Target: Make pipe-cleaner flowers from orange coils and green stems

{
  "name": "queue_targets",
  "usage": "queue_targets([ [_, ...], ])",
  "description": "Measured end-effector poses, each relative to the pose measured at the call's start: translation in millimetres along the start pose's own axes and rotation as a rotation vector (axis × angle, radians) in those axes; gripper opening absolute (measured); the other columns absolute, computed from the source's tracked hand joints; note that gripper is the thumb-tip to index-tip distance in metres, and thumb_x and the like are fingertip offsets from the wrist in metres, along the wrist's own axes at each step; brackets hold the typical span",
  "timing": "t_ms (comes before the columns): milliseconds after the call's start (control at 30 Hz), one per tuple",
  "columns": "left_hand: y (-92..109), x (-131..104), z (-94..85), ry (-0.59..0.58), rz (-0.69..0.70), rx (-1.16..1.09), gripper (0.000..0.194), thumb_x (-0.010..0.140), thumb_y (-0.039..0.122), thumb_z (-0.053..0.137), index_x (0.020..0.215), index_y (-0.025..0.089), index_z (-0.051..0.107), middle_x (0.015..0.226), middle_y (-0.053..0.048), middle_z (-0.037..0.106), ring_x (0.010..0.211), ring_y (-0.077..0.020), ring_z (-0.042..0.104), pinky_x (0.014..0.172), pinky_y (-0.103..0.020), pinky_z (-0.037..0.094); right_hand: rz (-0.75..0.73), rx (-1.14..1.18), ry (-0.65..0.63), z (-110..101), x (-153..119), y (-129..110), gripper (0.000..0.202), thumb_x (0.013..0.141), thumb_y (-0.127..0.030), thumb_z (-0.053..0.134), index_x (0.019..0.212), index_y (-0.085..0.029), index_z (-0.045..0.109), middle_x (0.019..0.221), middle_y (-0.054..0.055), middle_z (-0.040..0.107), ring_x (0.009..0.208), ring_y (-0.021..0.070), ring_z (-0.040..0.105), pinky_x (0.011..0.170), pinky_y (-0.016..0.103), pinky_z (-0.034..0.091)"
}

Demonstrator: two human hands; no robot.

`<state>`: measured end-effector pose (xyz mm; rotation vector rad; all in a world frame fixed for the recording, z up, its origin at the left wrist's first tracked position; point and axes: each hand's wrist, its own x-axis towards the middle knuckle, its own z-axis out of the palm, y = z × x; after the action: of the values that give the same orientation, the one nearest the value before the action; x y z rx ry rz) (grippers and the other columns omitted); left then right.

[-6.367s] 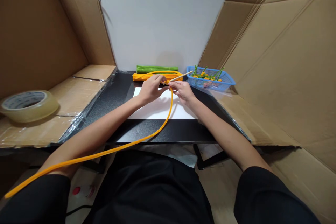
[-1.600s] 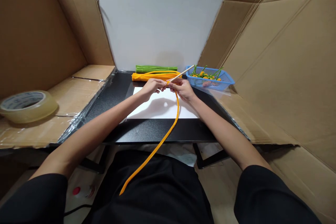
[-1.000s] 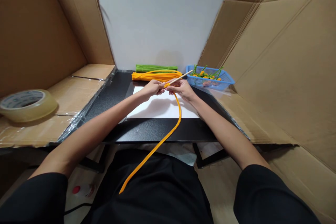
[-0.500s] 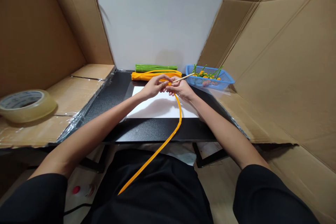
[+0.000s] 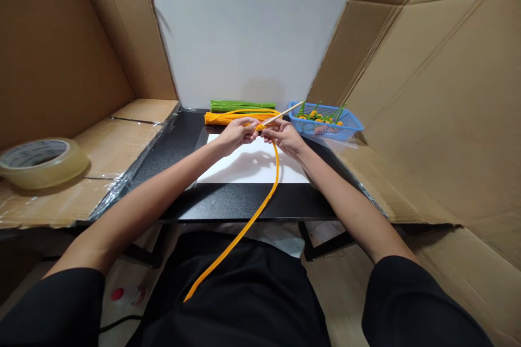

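Note:
Above the white sheet (image 5: 244, 171), both hands meet at a thin wooden stick (image 5: 285, 113) that slants up to the right. Orange pipe cleaner (image 5: 260, 207) is wound around its lower end, and the long tail hangs over the table edge onto my lap. My left hand (image 5: 239, 135) pinches the wound end between thumb and fingers. Just beside it, my right hand (image 5: 287, 137) is closed with its fingertips on the orange pipe cleaner, close to the stick; the exact grip there is partly hidden.
Behind the hands lie an orange pipe cleaner bundle (image 5: 215, 118) and a green bundle (image 5: 242, 104). A blue basket (image 5: 350, 129) at the back right holds small orange-and-green pieces. A tape roll (image 5: 49, 165) rests on cardboard at left. Cardboard walls (image 5: 448, 92) flank the black table (image 5: 228, 203).
The stick has tilted more steeply upward, and more of it shows. My left fingers have drawn back slightly left, uncovering the orange winding. The hanging tail has shifted a little left.

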<state>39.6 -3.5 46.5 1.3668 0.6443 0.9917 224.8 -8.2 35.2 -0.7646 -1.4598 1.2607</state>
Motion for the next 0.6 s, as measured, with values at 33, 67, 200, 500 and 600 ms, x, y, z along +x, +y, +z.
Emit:
queue_targets([
  [33, 1.0, -0.8, 0.1, -0.015, -0.020, -0.016, 0.005, 0.090, 0.016, 0.060, 0.085, 0.015, 0.058, 0.061, 0.001, 0.055, 0.051, -0.0071, 0.049, 0.054, -0.021, 0.039, -0.010, 0.003, 0.006, 0.0, -0.1, 0.1, 0.055, 0.053, -0.044, 0.096, 0.094, -0.018, 0.068, 0.071, -0.001, 0.073, 0.057, 0.0114, 0.063, 0.058, 0.026, 0.050],
  [67, 2.0, -1.6, 0.1, -0.031, -0.038, -0.027, 0.003, 0.088, 0.014, 0.060, 0.085, 0.015, 0.059, 0.062, 0.001, 0.054, 0.051, -0.0069, 0.048, 0.053, -0.021, 0.038, -0.020, 0.006, 0.011, 0.2, -0.3, 0.3, 0.054, 0.054, -0.042, 0.096, 0.094, -0.018, 0.069, 0.071, -0.001, 0.072, 0.057, 0.0111, 0.062, 0.058, 0.027, 0.050],
  [200, 4.4, -3.3, -1.6, -0.085, -0.081, -0.025, 0.009, 0.083, 0.009, 0.056, 0.085, 0.015, 0.062, 0.062, 0.001, 0.050, 0.050, -0.0068, 0.043, 0.051, -0.021, 0.037, -0.041, 0.005, 0.023, 1.9, -0.5, 1.4, 0.052, 0.053, -0.041, 0.096, 0.095, -0.020, 0.073, 0.072, -0.002, 0.072, 0.058, 0.0108, 0.059, 0.058, 0.027, 0.048],
  [500, -3.1, 0.2, -3.3, -0.007, -0.003, 0.267, 0.017, 0.092, 0.028, 0.054, 0.081, 0.016, 0.057, 0.065, -0.004, 0.059, 0.056, -0.0139, 0.053, 0.058, -0.028, 0.042, -0.003, -0.028, 0.092, 0.8, 3.0, 6.5, 0.047, 0.046, -0.044, 0.097, 0.078, -0.016, 0.076, 0.070, 0.002, 0.072, 0.057, 0.0114, 0.058, 0.055, 0.027, 0.047],
  [600, -6.0, -4.0, -3.2, 0.107, 0.183, 0.459, 0.023, 0.089, 0.039, 0.066, 0.094, 0.018, 0.057, 0.088, -0.007, 0.068, 0.077, -0.0179, 0.060, 0.070, -0.029, 0.045, 0.003, -0.035, 0.129, -2.6, 5.4, 10.3, 0.048, 0.046, -0.044, 0.097, 0.076, -0.015, 0.075, 0.068, 0.003, 0.071, 0.056, 0.0111, 0.057, 0.052, 0.026, 0.046],
])
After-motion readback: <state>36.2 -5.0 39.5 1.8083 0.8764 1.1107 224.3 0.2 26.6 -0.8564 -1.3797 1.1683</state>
